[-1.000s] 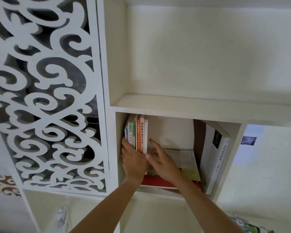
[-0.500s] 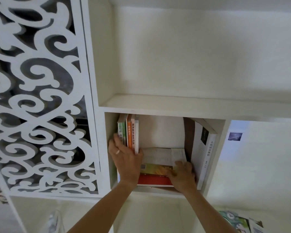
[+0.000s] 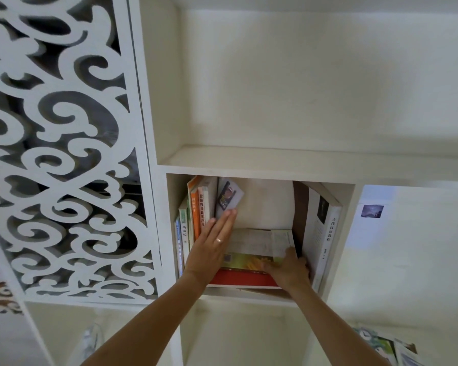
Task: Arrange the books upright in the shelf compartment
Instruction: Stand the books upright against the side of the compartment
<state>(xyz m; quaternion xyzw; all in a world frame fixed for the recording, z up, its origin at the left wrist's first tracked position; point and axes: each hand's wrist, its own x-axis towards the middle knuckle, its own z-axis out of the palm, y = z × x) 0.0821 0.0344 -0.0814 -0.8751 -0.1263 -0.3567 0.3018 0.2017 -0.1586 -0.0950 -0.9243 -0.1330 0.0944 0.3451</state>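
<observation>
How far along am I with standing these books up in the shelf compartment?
Partly done. A row of upright books stands at the compartment's left wall, and the left hand presses flat against it to steady it. The right hand grips the top of the flat stack, which is left to stand up. The big white book leans at the right.

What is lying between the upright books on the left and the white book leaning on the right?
In the head view, a flat stack of books lies there; the right hand grips it.
</observation>
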